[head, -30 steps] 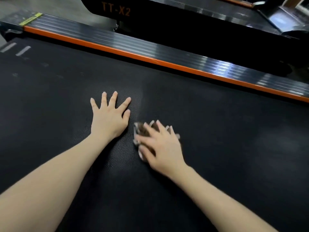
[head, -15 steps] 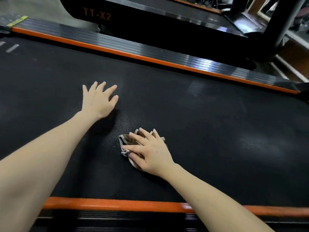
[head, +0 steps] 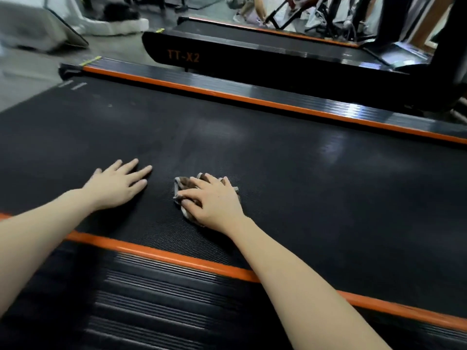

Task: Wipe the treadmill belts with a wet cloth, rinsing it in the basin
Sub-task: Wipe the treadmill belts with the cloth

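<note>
A wide black treadmill belt (head: 290, 178) runs across the head view, with orange-trimmed side rails on its near and far edges. A small bunched brown and grey cloth (head: 183, 185) lies on the belt near the middle. My right hand (head: 214, 200) presses down on the cloth with its fingers spread over it, covering most of it. My left hand (head: 118, 183) rests flat on the belt to the left of the cloth, fingers straight, holding nothing. No basin is in view.
The near ribbed side rail (head: 156, 294) with its orange strip (head: 177, 256) lies under my forearms. Beyond the far rail (head: 252, 97) stands a second treadmill marked TT-X2 (head: 184, 56). White wrapped objects (head: 30, 26) sit on the grey floor at the back left. Gym frames and someone's legs show at the top right.
The view has pulled back, so the near rail and the room now show. My right hand has slid the cloth along the belt. My left hand stays flat beside it.
</note>
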